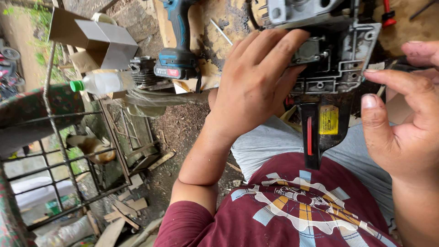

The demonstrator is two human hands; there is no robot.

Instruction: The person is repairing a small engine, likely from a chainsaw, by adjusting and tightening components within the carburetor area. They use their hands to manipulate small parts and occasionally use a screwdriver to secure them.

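1. Closest to the camera is the person's maroon shirt (292,210) with a gear-shaped print, and grey trousers (265,146) above it in the frame
2. Left hand (256,82) lies flat on the grey metal engine housing (338,59), fingers stretched over its near face and fingertips pressing on it; it grips nothing, it only rests and steadies
3. Right hand (402,123) hovers just beside the housing's right edge, fingers loosely spread and curled, thumb pointing toward the metal; it holds nothing that can be seen
4. Engine housing sits on the wooden worktop (219,27) in front of the person, partly over the lap, with a black handle (315,132) carrying a red strip and a yellow label that hangs down toward the trousers
5. Left of the housing a blue and black cordless drill (178,50) stands on the worktop, well apart from both hands
6. Farther left lie a clear plastic bottle with a green cap (100,83) and an open cardboard box (91,36)
7. Below the worktop the ground shows dirt and wood scraps (123,206), next to a black metal grille (68,155)
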